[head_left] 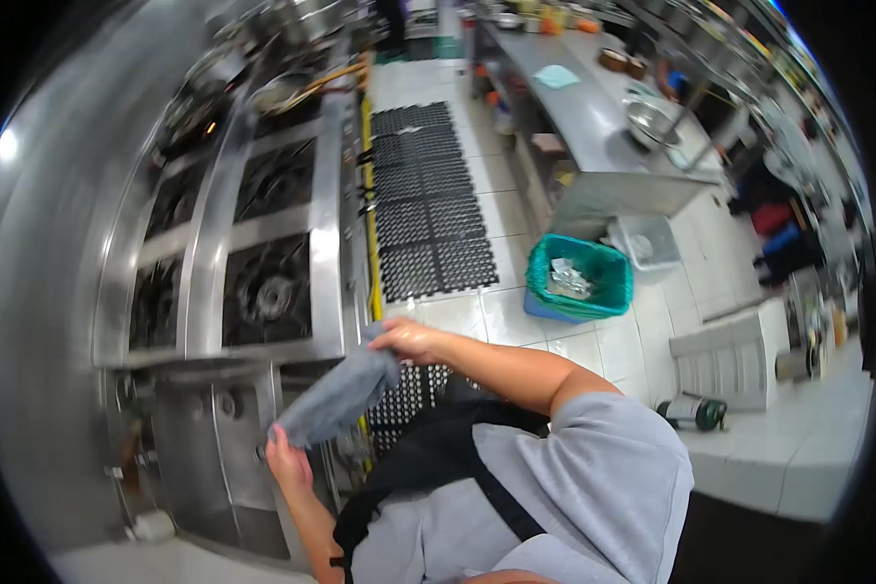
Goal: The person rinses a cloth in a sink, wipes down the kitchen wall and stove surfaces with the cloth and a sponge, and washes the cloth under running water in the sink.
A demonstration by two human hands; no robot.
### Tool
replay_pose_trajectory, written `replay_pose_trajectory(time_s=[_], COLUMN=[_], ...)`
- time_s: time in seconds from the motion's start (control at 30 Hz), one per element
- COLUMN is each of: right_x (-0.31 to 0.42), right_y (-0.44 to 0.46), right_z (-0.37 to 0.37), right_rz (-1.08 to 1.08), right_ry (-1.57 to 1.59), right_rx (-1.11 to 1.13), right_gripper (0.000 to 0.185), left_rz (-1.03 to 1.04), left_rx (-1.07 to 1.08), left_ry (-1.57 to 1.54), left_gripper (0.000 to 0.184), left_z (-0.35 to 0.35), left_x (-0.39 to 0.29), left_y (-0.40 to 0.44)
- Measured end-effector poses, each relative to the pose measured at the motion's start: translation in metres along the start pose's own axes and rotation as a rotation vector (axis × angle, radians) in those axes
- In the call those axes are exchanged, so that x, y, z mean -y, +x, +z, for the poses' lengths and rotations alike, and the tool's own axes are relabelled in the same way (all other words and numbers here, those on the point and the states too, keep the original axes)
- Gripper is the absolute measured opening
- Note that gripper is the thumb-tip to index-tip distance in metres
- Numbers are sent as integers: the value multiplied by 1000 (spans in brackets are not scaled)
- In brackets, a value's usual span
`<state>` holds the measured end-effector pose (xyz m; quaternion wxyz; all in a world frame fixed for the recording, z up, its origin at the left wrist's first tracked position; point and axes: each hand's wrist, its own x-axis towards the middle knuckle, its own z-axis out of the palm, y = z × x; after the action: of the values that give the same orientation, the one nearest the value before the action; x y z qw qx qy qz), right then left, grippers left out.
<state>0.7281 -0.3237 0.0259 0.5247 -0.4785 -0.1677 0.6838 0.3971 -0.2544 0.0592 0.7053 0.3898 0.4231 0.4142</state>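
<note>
A grey cloth (pixel 336 397) is stretched between my two hands, in front of the stove and beside the sink. My left hand (pixel 290 459) pinches its lower left end, close to the sink's edge. At the upper right end, my right hand (pixel 409 340) grips the cloth with closed fingers. The fabric looks bunched along its length. Just left of the cloth lies the metal sink (pixel 200 457), with drain openings in its back part. Beyond it, the gas stove (pixel 204 292) has several burners with black grates.
Black perforated mats (pixel 428 200) run along the tiled floor beside the stove. A bin with a green liner (pixel 581 277) holds crumpled foil. A steel counter (pixel 574 117) carries a metal bowl (pixel 652 125). A pan (pixel 282 94) rests at the stove's far end.
</note>
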Motion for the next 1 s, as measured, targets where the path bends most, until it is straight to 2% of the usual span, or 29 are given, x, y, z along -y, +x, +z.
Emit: replay_pose_trajectory(time_s=[0.07, 0.13, 0.17, 0.2, 0.27, 0.33, 0.37, 0.4, 0.43, 0.47, 0.53, 0.57, 0.6, 0.63, 0.67, 0.73, 0.77, 0.8, 0.83, 0.87, 0.9, 0.93, 1.0], right_x=[-6, -8, -18, -20, -19, -28, -37, -24, -20, -18, -27, -29, -18, -20, -22, -22, -26, -24, -22, -19, -17, -9, -15], right_y=[-4, -5, 9, 10, 20, 47, 56, 42, 42, 43, 64, 68, 59, 63, 68, 86, 94, 106, 119, 132, 139, 138, 124], right_z=[-19, -21, -34, -33, -23, -30, -31, 4, 24, 33, 35, 43, 68, 81, 91, 115, 130, 146, 164, 184, 206, 233, 285], right_rz=[46, 28, -66, -133, -258, -189, -127, -118, -86, -58, -11, 14, -51, -304, -568, -690, -919, -936, -791, -644, -244, -134, -118], right_ry=[-195, -417, -569, -620, -775, -619, -400, -142, -100, -49, -173, -317, -628, -932, -1227, -1513, -1457, -1457, -1358, -1254, -1201, -1308, -1139], right_rx=[-58, -138, -97, -143, -233, -115, -77, -40, 39, 106, 331, 357, 441, 532, 610, 681, 651, 661, 782, 892, 882, 841, 798], right_gripper=[20, 18, 18, 19, 19, 24, 32, 39, 38, 38, 37, 30, 25, 25, 27, 27, 19, 19, 18, 17, 17, 18, 18], left_rz=[31, 24, 26, 25, 199, 321, 303, 284, 274, 291, 332, 301, 150, -3, -1, -38, -77, -117, -107, 55, 215, 226, -359], left_rx=[-84, -163, -235, -327, -419, -341, -355, -350, -470, -500, -700, -708, -600, -491, -462, -445, -410, -371, -385, -512, -628, -634, -613], left_ry=[126, 147, 224, 481, 680, 598, 542, 486, 478, 474, 432, 582, 675, 761, 900, 1298, 1375, 1451, 1449, 1332, 1206, 1205, 475], left_gripper=[33, 29, 26, 31, 42, 32, 19, 15, 13, 13, 14, 18, 26, 33, 40, 54, 52, 51, 51, 50, 50, 50, 51], left_z=[-18, -5, 15, -1, -1, -30, -28, -21, -23, -26, -34, -49, -56, -58, -55, -58, -74, -95, -113, -131, -145, -147, -150], left_x=[6, -6, -21, -15, -23, -5, -14, -28, -34, -35, -37, -33, -40, -48, -52, -44, -31, -15, 1, 16, 19, 3, -28], left_y=[-5, -22, -33, -34, -39, -35, -45, -55, -64, -72, -88, -95, -108, -123, -136, -154, -159, -163, -165, -165, -162, -159, -146])
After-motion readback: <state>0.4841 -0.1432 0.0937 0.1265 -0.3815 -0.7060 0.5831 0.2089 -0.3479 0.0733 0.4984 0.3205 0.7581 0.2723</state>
